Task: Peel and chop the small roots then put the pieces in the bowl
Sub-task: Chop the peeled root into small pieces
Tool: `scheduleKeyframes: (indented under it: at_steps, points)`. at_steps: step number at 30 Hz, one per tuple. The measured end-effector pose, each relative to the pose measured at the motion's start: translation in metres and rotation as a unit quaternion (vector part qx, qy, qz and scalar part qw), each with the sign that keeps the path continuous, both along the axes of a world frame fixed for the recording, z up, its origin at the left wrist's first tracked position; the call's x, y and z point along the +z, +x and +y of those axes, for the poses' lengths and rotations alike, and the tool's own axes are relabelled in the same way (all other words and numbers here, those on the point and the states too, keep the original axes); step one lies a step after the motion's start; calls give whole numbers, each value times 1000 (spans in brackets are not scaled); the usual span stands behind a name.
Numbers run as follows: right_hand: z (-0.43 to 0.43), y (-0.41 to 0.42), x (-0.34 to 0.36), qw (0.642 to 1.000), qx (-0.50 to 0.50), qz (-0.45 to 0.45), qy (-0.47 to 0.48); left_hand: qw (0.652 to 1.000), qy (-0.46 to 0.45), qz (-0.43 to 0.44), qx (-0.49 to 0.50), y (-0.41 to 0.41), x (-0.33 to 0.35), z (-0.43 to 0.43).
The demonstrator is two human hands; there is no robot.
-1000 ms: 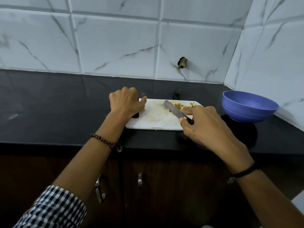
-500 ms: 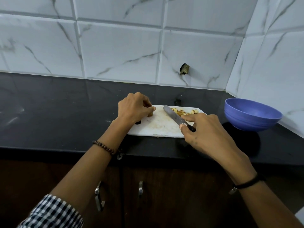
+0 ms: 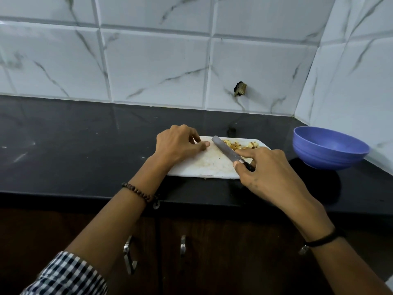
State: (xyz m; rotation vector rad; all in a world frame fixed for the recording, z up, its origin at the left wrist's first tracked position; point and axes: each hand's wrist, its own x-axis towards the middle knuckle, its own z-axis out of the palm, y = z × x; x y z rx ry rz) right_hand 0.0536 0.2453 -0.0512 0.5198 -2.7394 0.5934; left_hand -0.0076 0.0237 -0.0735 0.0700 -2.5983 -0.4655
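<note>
I see dim, cool light, with the white tiles [image 3: 157, 67] the brightest part. The black countertop [image 3: 63, 145] carries faint reflections, and the bowl [image 3: 327, 150] throws a soft shadow in front of it. Tile lines bow near the edges; the cabinet doors [image 3: 212, 262] sink into darkness.

Pieces [image 3: 240, 144] at the board's [image 3: 212, 165] far right, bowl [image 3: 329, 150] right of it.

Head-worn view, downward over countertop [image 3: 85, 145]
</note>
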Motion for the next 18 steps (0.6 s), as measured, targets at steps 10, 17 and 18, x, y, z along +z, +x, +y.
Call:
scheduleKeyframes:
  at_steps: [10, 17, 18]
  points:
    - [-4, -3, 0, 1000, 8, -8, -14, 992, 74, -17, -100, -8, -2, -4]
    - [-12, -3, 2, 999, 25, -3, -21, 994, 76, 8, -79, -6, -4, -2]
    - [-14, -4, 3, 999, 25, 1, -21, 995, 77, 17, -68, -7, -5, -1]
